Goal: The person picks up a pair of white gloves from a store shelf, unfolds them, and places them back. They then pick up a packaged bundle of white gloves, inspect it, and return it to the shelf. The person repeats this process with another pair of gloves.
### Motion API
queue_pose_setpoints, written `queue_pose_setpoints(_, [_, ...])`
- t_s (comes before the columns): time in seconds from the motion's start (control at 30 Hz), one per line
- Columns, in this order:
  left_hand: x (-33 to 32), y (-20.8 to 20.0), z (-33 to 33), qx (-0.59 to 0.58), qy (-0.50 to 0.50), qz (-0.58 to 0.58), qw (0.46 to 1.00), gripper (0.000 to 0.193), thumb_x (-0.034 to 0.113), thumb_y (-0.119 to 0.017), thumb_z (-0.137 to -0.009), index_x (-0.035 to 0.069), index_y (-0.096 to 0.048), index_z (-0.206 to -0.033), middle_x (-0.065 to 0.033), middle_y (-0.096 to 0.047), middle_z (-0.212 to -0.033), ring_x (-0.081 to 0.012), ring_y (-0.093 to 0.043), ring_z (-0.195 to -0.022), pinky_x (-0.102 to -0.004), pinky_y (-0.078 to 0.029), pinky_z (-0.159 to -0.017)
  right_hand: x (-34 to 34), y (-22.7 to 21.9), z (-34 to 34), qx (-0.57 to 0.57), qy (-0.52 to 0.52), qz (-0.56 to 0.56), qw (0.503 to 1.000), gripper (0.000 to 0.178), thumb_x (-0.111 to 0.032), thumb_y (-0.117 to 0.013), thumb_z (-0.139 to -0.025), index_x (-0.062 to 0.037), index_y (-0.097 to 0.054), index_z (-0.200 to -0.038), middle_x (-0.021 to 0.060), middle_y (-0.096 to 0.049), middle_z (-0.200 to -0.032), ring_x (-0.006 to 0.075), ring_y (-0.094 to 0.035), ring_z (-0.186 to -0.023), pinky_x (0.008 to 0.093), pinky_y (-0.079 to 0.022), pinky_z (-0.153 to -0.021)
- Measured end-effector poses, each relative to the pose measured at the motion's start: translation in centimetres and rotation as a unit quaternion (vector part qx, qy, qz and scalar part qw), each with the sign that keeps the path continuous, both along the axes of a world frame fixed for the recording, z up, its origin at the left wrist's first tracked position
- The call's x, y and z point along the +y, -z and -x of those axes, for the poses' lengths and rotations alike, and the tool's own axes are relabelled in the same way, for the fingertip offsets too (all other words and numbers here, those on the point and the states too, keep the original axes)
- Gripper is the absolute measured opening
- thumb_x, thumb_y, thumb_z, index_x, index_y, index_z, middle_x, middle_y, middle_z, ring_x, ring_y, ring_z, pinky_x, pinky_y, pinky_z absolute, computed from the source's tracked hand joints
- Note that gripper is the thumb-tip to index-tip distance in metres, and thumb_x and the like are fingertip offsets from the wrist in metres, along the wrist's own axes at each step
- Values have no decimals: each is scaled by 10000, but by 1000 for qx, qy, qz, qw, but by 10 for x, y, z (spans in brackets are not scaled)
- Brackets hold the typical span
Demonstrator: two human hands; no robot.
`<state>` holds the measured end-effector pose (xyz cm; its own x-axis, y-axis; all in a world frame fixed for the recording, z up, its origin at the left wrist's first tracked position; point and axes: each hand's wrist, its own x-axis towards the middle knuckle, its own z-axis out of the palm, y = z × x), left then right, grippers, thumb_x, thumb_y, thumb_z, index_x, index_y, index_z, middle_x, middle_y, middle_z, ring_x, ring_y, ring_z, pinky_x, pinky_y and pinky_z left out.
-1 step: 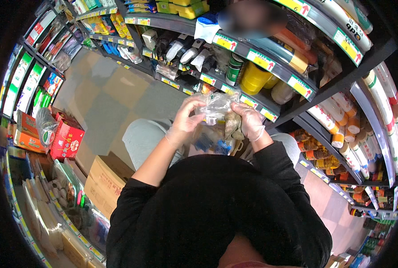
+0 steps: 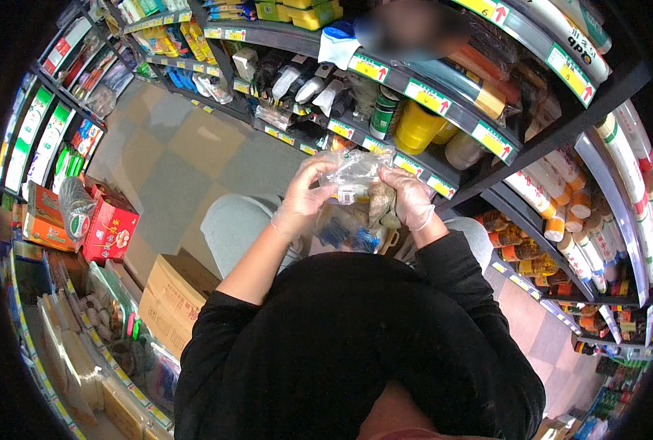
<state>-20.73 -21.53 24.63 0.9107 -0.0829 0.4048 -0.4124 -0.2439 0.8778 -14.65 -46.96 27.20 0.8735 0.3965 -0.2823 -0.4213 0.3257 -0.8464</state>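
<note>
Between my hands, in front of the lower shelf, is a clear plastic bag (image 2: 354,170) with a small white label. My left hand (image 2: 304,198), in a thin see-through glove, pinches the bag's left side. On its right side my right hand (image 2: 412,199), gloved the same way, has its fingers closed on the plastic. Next to the right fingers hangs a grey-beige bundle (image 2: 380,202); its kind is unclear. Lower down, between my knees, blue items (image 2: 334,235) show through clear plastic, partly hidden by my body.
A dark shelf rack ahead holds a yellow tub (image 2: 417,126), a green can (image 2: 384,112) and wrapped goods. Bottles (image 2: 528,253) and long white rolls stand at right. An open cardboard box (image 2: 172,297) and a red box (image 2: 111,226) are on the left.
The clear bag looks slightly flatter and more stretched between my hands. Both hands have stayed nearly in place.
</note>
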Motion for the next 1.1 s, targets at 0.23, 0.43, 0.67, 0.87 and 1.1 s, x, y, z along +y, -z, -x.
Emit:
queue_pose_setpoints(0.23, [-17, -14, 10, 143, 15, 304, 942, 628, -58, -728, -873, 97, -530, -1449, -98, -484, -1509, -219, -503, -1332, -370, -426, -1118, -2, -13, 3, 17, 31, -16, 999, 167, -121, -671, -972, 26, -686, -1048, 92, -717, -1021, 198, -661, -981, 312, -507, -924])
queue_pose_setpoints(0.43, [-9, -8, 2, 117, 77, 260, 955, 405, -61, -674, -902, 55, -665, -1290, -48, -609, -1241, -173, -562, -1168, -340, -457, -1059, -8, -10, -1, 25, 10, -18, 999, 165, -120, -682, -963, 30, -693, -1030, 93, -721, -1012, 196, -656, -984, 318, -501, -938])
queue_pose_setpoints(0.67, [-15, -18, -9, 230, 18, 260, 938, 501, -48, -711, -897, 65, -636, -1380, -41, -661, -1104, -141, -620, -1010, -314, -528, -960, -6, -11, 1, 45, -3, -17, 999, 176, -151, -650, -988, 15, -707, -967, 81, -717, -977, 177, -640, -930, 303, -491, -889])
queue_pose_setpoints(0.87, [-18, -21, -8, 248, -31, 119, 961, 458, -23, -723, -909, 32, -647, -1357, -29, -656, -1030, -135, -618, -949, -286, -541, -889, -11, -10, 1, 46, -35, -17, 998, 195, -165, -640, -999, 11, -709, -950, 65, -712, -935, 162, -635, -888, 289, -489, -858])
queue_pose_setpoints(1.1, [-11, -23, -19, 159, -80, -96, 979, 152, 75, -772, -885, -3, -744, -1012, -87, -671, -1055, -204, -635, -950, -316, -522, -880, -9, -15, 6, -23, 0, 2, 1000, 149, -126, -675, -976, 13, -718, -946, 72, -732, -932, 162, -655, -908, 289, -492, -894])
